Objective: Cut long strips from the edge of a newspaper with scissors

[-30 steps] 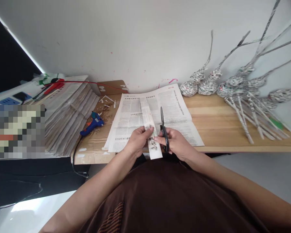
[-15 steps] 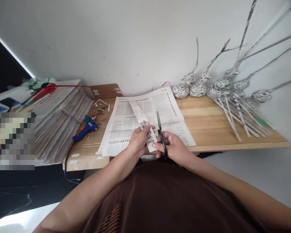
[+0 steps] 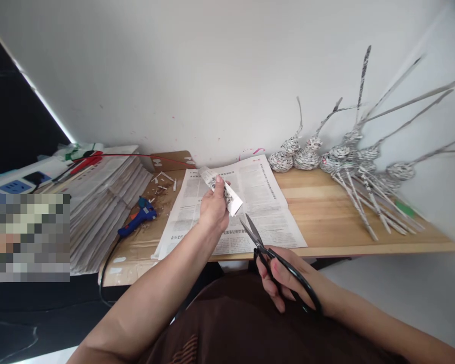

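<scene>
My left hand [image 3: 215,206] is closed on a folded strip of newspaper [image 3: 234,202], the thumb lying along its upper side. One end of the strip points toward me, the other toward the wall. Just in front of that near end are the blades of black-handled scissors [image 3: 263,247], parted a little and apart from the paper. My right hand [image 3: 284,275] grips the scissors by their handles. Beneath both hands a printed newspaper sheet [image 3: 258,202] lies flat on the wooden table [image 3: 307,197].
Several gourd-shaped woven paper pieces [image 3: 307,157] with long stems stand along the wall, right. Rolled paper sticks [image 3: 358,210] lie before them. On the left are a blue glue gun [image 3: 138,221] with its cord, paper scraps [image 3: 167,179] and a tall newspaper stack [image 3: 106,212].
My left hand has moved up and away with the strip. The right hand has drawn back toward me, and the scissors have gone from closed, pointing upward, to slightly opened toward the strip.
</scene>
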{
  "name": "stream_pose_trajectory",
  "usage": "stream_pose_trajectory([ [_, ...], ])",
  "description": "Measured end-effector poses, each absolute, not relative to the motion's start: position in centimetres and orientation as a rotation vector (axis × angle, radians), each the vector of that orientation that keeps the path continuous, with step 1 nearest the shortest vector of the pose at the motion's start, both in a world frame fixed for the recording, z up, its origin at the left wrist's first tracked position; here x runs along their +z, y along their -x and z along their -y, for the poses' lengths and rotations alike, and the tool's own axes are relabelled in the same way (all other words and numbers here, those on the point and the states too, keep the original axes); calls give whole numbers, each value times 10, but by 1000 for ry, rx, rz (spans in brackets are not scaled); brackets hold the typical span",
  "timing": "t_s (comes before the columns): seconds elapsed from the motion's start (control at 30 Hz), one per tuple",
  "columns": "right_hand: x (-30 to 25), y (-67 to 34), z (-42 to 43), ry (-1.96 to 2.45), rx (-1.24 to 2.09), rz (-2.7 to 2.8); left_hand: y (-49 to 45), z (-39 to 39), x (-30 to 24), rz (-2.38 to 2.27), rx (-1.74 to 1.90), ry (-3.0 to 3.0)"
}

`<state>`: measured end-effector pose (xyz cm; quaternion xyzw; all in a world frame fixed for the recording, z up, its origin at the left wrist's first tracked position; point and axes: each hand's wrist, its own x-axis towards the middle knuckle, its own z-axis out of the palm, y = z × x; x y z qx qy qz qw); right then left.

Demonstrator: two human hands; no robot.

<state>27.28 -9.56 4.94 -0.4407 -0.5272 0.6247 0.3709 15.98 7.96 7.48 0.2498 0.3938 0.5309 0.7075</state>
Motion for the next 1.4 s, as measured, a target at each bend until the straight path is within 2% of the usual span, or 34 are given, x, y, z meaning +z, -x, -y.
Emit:
stream_pose_trajectory([
  [0.6, 41, -253, 75, 1109, 1713, 1045, -157, -61, 54, -846, 1290, -685],
  [0.87, 46, -252, 77, 1057, 1605, 1072, -155, -50, 50, -938, 1276, -815],
  [1.4, 36, -248, 81, 1070, 1732, 915, -164, -42, 29, -768, 1277, -739],
])
